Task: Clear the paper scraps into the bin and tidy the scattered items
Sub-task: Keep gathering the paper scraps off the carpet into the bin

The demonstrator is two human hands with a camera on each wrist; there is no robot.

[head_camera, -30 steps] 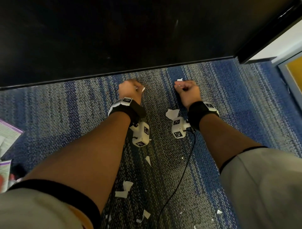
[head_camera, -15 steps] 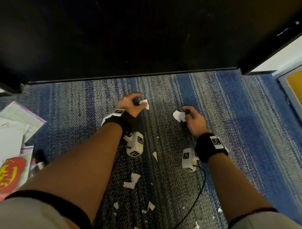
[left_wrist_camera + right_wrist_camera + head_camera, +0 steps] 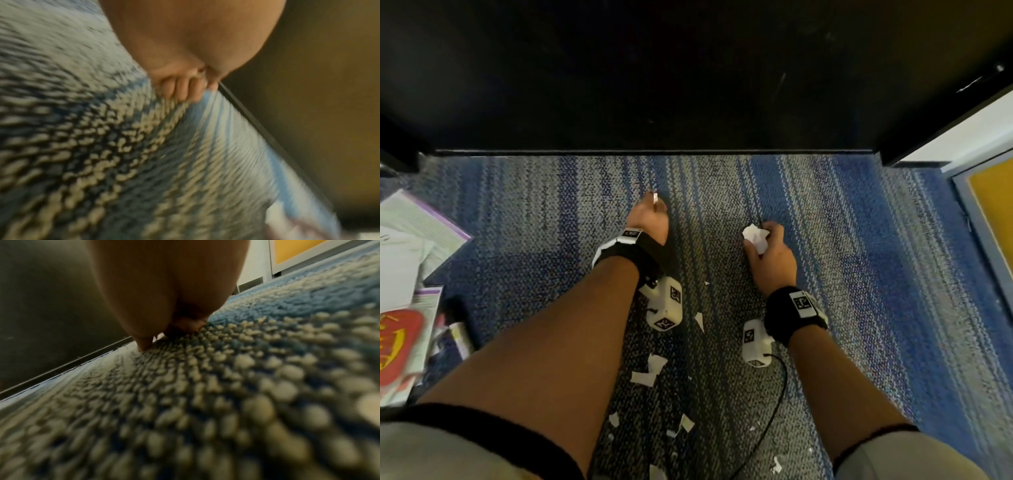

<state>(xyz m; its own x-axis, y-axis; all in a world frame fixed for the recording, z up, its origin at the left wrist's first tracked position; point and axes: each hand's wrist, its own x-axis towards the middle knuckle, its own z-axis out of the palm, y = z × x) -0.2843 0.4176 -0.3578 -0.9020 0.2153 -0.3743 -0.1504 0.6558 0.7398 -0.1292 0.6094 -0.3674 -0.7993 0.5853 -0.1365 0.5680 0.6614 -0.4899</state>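
Both hands are low over the blue-grey carpet [image 3: 859,260], in front of a black panel. My left hand [image 3: 654,204] has its fingers curled and pinches a small white paper scrap [image 3: 655,198] at their tips. In the left wrist view the curled fingers [image 3: 183,87] touch the carpet and the scrap is hidden. My right hand [image 3: 770,241] grips a crumpled white wad of scraps [image 3: 755,236]; its fingertips [image 3: 147,341] press on the pile in the right wrist view. Several loose scraps [image 3: 652,368] lie on the carpet between my forearms, with more nearer to me [image 3: 686,423].
A black furniture panel [image 3: 688,75] fills the far side. At the left edge lie loose papers and booklets [image 3: 410,240], a red printed item [image 3: 397,339] and a dark pen-like object [image 3: 460,330]. A yellow panel [image 3: 993,205] stands at the right. A black cable [image 3: 774,407] trails from my right wrist.
My left hand, open beside a scrap before, has curled and now pinches it. My right hand has drawn its scrap into a wad in its fingers. The view has tilted further down.
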